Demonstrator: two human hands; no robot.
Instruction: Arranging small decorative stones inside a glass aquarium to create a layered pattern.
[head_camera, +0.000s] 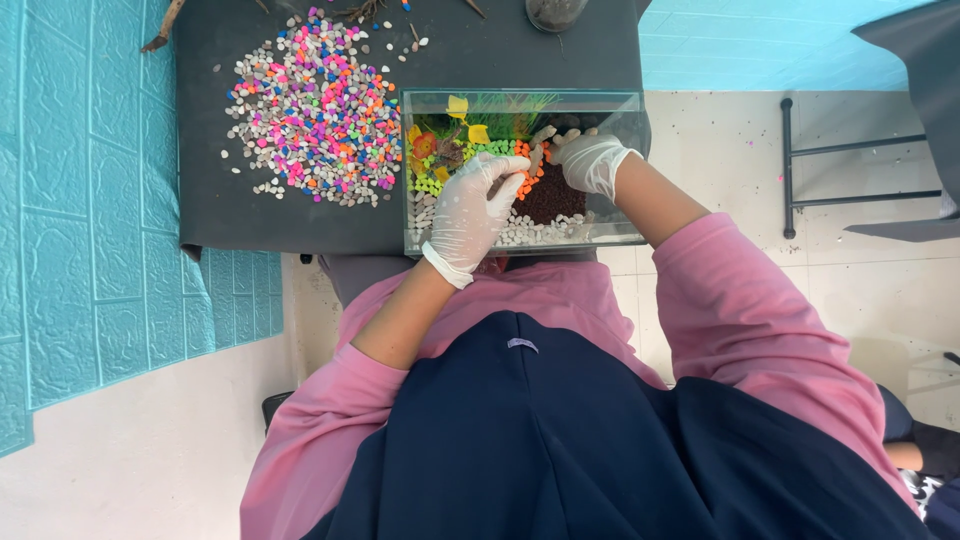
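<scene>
A small clear glass tank (620, 110) stands on a dark grey table (250, 215). Inside it lie white pebbles, a brown patch, orange and green pebbles, plus green, yellow and orange plastic plants. My left hand (470, 205), in a thin white glove, reaches over the tank's front wall; its fingertips pinch at the row of orange pebbles (524, 180). My right hand (592, 160), also gloved, is inside the tank over the brown patch, fingers curled near pale stones. What it grips is hidden.
A wide heap of mixed coloured pebbles (315, 110) lies on the table left of the tank. Twigs and a dark round jar (555, 12) sit at the far edge. A black metal frame (800, 160) stands on the floor at right.
</scene>
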